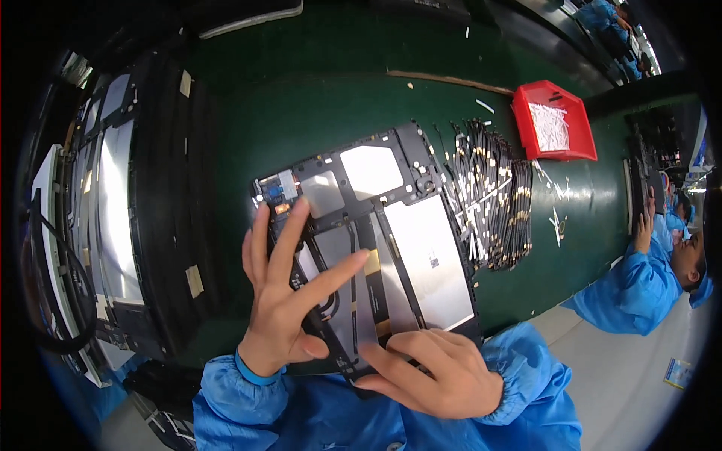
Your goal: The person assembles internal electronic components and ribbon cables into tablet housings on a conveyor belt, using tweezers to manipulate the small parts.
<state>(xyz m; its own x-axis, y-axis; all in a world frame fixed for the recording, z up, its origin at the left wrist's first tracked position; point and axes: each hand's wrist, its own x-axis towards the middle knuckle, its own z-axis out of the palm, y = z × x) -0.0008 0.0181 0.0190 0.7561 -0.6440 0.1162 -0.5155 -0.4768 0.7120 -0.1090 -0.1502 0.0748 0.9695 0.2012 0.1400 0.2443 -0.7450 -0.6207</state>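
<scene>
An opened tablet frame (432,248), black with bright silver plates, lies tilted in front of me on the green bench. A narrow black cable (353,278) runs lengthwise down its middle. My left hand (278,308) rests over the frame's left side with its fingers spread, fingertips near a small circuit board (278,188) at the upper left corner. At the near edge, my right hand (444,376) is curled, index fingertip on the frame by the cable's lower end and thumb at the rim. Whatever lies under the right palm is hidden.
Right of the frame lies a thick pile of black cables (492,195) with white tabs. A red bin (579,135) of white strips stands behind it, with loose strips (556,225) nearby. Stacked tablet frames (120,203) fill the left side. Another person (639,286) in blue works at the right.
</scene>
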